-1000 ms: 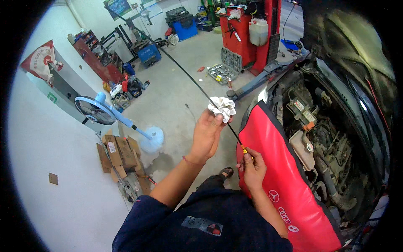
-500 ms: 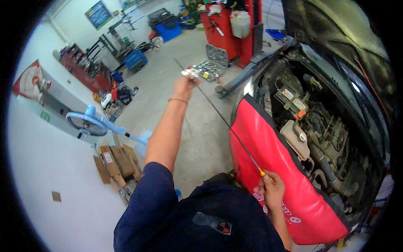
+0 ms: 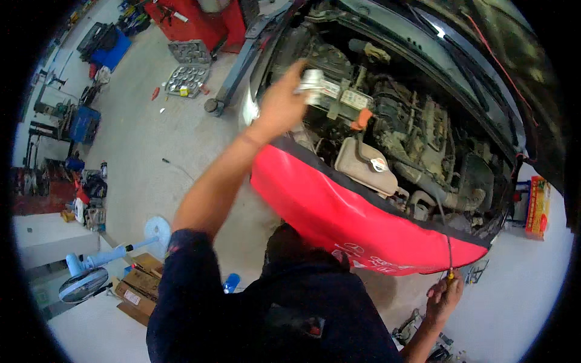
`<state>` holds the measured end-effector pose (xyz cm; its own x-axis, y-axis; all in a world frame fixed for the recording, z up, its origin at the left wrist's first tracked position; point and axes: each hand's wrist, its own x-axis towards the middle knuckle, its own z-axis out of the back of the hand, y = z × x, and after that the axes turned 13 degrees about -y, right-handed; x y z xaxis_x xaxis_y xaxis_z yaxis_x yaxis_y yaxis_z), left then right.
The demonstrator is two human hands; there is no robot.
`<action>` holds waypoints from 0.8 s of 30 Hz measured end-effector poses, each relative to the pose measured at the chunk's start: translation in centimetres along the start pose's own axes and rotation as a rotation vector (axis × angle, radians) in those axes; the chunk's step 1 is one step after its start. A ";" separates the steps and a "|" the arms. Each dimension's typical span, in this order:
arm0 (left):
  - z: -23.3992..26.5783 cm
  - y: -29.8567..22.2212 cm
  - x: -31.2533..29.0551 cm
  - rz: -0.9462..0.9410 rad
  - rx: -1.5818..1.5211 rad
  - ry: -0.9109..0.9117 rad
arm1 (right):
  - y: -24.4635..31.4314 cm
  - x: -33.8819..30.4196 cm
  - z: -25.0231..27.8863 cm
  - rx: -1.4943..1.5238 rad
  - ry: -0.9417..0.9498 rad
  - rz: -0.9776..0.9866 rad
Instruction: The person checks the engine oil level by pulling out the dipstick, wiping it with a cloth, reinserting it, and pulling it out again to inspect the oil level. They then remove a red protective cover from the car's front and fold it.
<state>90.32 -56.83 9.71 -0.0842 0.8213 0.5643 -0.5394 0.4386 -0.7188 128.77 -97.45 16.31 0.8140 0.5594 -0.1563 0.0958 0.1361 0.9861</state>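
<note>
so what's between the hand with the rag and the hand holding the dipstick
In the head view, the red fender cover draped over the car's edge spans the stretch between the left hand with the rag and the right hand holding the dipstick.

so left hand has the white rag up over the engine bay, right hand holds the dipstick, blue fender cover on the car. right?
Not quite: the fender cover is red, not blue, as the head view shows. The left hand does hold the white rag over the engine bay, and the right hand holds the dipstick.

The grey concrete floor [image 3: 151, 139] fills the room. At eleven o'clock stand a red tool cabinet [image 3: 200, 21] and an open socket set [image 3: 189, 69]. At eight o'clock are a blue fan [image 3: 91, 272] and cardboard boxes [image 3: 136, 287].
</note>
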 end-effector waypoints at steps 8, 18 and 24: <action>-13.6 -5.3 0.2 0.997 -1.337 0.593 | -1.7 3.7 -1.2 -0.082 -0.018 -0.002; -33.9 -5.0 -4.0 1.334 -1.320 0.346 | 0.4 10.3 -2.8 -0.260 -0.145 0.050; -40.0 -1.4 -3.5 1.551 -1.180 0.256 | 0.8 17.2 -6.0 -0.234 -0.140 0.139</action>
<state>124.86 -45.71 -7.50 0.3063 0.6489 -0.6965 0.6104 -0.6953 -0.3793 139.40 -82.82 14.10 0.8827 0.4700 0.0049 -0.1435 0.2595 0.9550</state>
